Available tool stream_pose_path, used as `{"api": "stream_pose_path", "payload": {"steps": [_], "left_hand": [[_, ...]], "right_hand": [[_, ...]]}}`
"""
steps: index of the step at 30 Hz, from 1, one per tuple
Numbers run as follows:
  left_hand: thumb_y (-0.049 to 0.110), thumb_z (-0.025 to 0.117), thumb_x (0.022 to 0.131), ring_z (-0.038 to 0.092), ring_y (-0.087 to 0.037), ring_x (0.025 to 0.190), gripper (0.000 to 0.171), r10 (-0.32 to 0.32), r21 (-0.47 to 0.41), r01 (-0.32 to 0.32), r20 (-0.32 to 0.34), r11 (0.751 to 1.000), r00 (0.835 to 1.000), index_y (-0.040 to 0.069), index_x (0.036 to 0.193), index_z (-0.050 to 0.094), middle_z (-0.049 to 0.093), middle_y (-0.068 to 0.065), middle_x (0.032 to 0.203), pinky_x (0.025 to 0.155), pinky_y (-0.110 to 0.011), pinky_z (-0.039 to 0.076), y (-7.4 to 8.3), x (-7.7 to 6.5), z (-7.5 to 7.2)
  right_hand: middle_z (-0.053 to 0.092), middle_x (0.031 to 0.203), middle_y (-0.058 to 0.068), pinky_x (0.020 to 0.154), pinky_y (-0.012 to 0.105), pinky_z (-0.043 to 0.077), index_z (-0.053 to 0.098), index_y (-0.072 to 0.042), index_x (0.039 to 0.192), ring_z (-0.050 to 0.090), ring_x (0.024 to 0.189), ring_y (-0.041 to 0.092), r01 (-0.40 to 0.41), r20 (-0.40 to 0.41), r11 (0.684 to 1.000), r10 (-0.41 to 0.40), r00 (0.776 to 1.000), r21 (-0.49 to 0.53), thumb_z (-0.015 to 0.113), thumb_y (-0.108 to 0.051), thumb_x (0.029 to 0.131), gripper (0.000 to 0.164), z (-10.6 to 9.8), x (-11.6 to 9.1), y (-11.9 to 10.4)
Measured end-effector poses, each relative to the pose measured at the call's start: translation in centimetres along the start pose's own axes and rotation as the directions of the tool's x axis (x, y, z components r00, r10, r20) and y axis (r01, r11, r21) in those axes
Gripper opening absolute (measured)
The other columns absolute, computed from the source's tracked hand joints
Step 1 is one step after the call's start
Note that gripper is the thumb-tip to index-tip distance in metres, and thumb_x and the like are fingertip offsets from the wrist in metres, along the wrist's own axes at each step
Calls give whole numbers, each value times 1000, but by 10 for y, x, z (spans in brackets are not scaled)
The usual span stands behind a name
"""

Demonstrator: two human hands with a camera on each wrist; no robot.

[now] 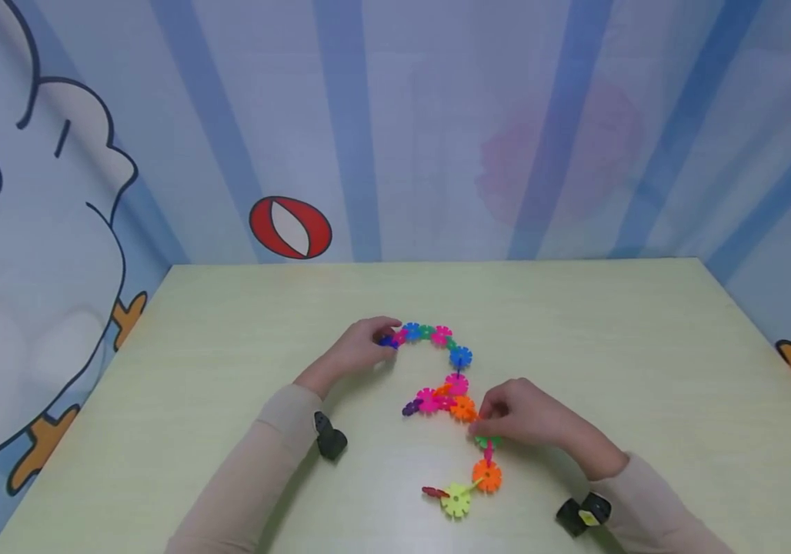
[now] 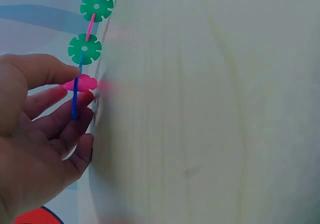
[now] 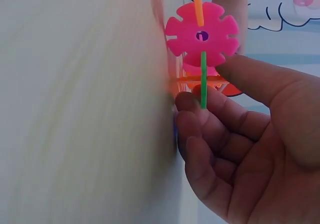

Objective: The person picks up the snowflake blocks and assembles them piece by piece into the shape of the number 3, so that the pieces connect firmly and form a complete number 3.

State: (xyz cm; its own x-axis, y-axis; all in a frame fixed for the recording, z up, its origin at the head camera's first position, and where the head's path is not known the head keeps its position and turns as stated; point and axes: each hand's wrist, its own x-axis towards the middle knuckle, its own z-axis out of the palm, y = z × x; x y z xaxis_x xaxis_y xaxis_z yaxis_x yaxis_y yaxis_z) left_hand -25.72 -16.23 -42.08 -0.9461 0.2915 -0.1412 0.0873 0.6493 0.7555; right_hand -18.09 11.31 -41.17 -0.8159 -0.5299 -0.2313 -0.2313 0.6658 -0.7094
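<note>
A chain of colourful notched plastic discs (image 1: 461, 357), slotted edge to edge, curves across the table like an S. At its far left end my left hand (image 1: 361, 344) pinches the chain between thumb and fingers, beside a dark blue disc (image 2: 75, 101) and a pink disc (image 2: 87, 82). Lower on the right, my right hand (image 1: 530, 415) grips the chain next to an orange disc (image 1: 462, 408) and a green disc (image 1: 487, 442). In the right wrist view, the thumb meets the edge of a pink disc (image 3: 215, 34); its exact hold is partly hidden.
The chain's near end has a yellow disc (image 1: 455, 500) and a red disc (image 1: 433, 492). A purple disc (image 1: 412, 408) ends a short side branch. The pale table (image 1: 610, 331) meets a printed blue-striped backdrop (image 1: 423, 138) at its far edge.
</note>
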Motion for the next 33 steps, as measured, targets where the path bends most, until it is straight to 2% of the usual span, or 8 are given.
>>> {"api": "stream_pose_path", "payload": {"steps": [4, 10, 13, 17, 21, 24, 29, 33], "left_hand": [[10, 66, 89, 51, -31, 124, 56, -4, 0, 4, -60, 1000, 998, 6, 141, 47, 55, -15, 134, 104, -45, 42, -1, -11, 0], [12, 67, 88, 53, -32, 121, 52, 0, 9, 2, -147, 1000, 989, 4, 137, 51, 57, -15, 131, 99, -46, 46, -2, -52, 5], [12, 69, 87, 59, -27, 108, 45, 12, -26, -15, -107, 1000, 994, 2, 129, 58, 63, -11, 118, 91, -40, 51, 0, -71, 11], [12, 71, 86, 58, -18, 90, 34, 41, -31, -41, 5, 999, 999, 2, 118, 64, 65, -3, 99, 75, -29, 52, 3, -86, 22], [12, 72, 85, 53, -14, 80, 26, 92, 8, -92, 55, 996, 994, 2, 108, 67, 64, 0, 89, 67, -24, 48, 7, -89, 31], [10, 71, 84, 53, -14, 78, 20, 105, 23, -106, 59, 994, 993, 2, 103, 68, 63, 0, 86, 66, -25, 47, 9, -87, 35], [6, 68, 86, 55, -15, 79, 13, 73, 27, -75, 61, 997, 995, 4, 98, 70, 64, 0, 86, 70, -27, 50, 12, -83, 34], [7, 65, 88, 56, -15, 80, 11, 46, 30, -48, 60, 998, 997, 6, 97, 71, 65, 0, 88, 72, -30, 51, 13, -77, 32]], "right_hand": [[56, 66, -4, 57, 26, 42, 67, -12, 79, 49, 64, 13, 12, -9, 1000, -13, 1000, -21, 75, -33, 84, 23, -2, 0, -2], [55, 73, 0, 59, 28, 44, 59, -11, 84, 49, 67, 16, 4, -67, 1000, -5, 998, -15, 75, -32, 83, 27, -9, 3, -5], [55, 76, 1, 60, 28, 45, 56, -10, 90, 50, 69, 17, 12, -101, 1000, -13, 995, -16, 75, -31, 84, 29, -12, 6, -6], [59, 80, 1, 64, 29, 48, 57, -6, 107, 54, 72, 16, 62, -96, 998, -61, 993, 4, 74, -31, 85, 38, -13, 13, -4], [61, 84, 0, 69, 31, 51, 51, -6, 132, 57, 76, 15, 106, -49, 994, -105, 993, 24, 73, -32, 86, 57, -11, 19, 2], [61, 83, 0, 69, 29, 51, 46, -5, 139, 58, 76, 15, 135, -26, 990, -134, 991, 27, 73, -31, 86, 65, -8, 22, 3], [57, 78, 0, 64, 26, 48, 48, -2, 137, 53, 71, 14, 171, -23, 985, -171, 985, 5, 74, -27, 86, 63, -4, 24, -2], [55, 75, 0, 59, 24, 45, 55, -4, 130, 50, 68, 14, 150, -39, 989, -150, 988, -4, 74, -26, 85, 54, -1, 25, -4]]}}
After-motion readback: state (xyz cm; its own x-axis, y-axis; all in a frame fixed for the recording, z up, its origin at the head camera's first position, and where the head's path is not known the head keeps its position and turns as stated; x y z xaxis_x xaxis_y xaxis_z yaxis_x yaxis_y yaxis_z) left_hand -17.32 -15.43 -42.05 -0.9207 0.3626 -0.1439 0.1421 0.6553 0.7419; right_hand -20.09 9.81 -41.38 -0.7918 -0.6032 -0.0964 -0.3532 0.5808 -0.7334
